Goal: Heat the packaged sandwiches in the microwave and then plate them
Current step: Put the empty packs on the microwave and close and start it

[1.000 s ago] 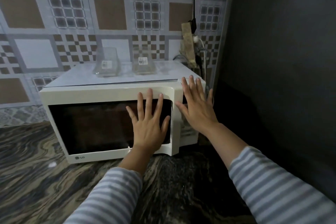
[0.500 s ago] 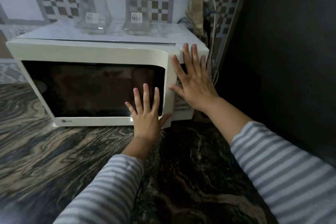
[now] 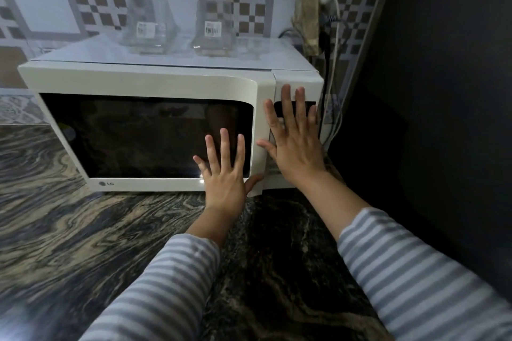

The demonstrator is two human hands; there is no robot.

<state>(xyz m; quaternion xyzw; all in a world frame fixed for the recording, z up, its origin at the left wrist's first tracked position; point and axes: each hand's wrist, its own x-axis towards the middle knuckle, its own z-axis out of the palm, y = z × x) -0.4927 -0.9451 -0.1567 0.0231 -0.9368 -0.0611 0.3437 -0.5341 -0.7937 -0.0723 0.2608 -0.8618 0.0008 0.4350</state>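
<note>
A dark stone counter (image 3: pixel 83 230) with pale, wavy veins fills the lower half of the frame, running from the left edge to the dark wall on the right. Directly on it stands one thing — a white microwave (image 3: pixel 155 83), set in the upper middle of the frame against the tiled wall, its door closed. The microwave's flat top carries two clear plastic boxes (image 3: pixel 151 26) — side by side, each with a small label.

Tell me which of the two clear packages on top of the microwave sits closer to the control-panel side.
The right-hand clear package, the one above the door's right part. The other package stands further left on the microwave.
</note>
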